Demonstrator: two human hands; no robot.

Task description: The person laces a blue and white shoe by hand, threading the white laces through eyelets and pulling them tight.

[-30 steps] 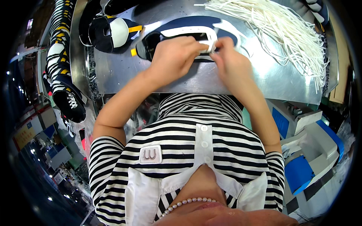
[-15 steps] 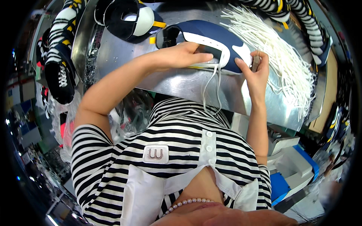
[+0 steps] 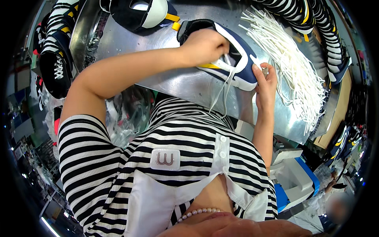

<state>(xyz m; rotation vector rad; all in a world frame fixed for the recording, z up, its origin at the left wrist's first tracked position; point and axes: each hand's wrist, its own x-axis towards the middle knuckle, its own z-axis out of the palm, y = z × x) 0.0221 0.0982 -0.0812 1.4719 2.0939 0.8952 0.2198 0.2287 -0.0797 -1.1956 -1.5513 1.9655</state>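
Two hands work on one navy shoe [image 3: 233, 55] lying on its side near the upper middle of the frame, on a dull, scuffed sheet-metal tabletop [image 3: 177, 81]. No box or bin with visible contents shows; a white and blue case-like object [image 3: 294, 179] sits at lower right, below the tabletop edge, and what it holds cannot be told.

The shoe has a dark blue upper with broad white trim curving along its side and toe, a black collar toward the upper left, and a yellow strip near its sole. Thin white lace ends [image 3: 221, 93] hang from its middle down over the near edge of the tabletop.

The left hand [image 3: 203, 45] lies curled on top of the shoe, fingers closed over the lacing area; exactly what they pinch is hidden. The right hand [image 3: 266, 81] grips the toe end from the right, thumb against the white trim and fingers bent behind it.

Just right of the shoe spreads a loose heap of white laces [image 3: 292, 59], straight, flat and cord-like. Another dark shoe with a white tongue and yellow tabs [image 3: 146, 14] lies at the top. Rows of black-and-white shoes [image 3: 55, 51] line the left edge, and more [image 3: 319, 27] the upper right.
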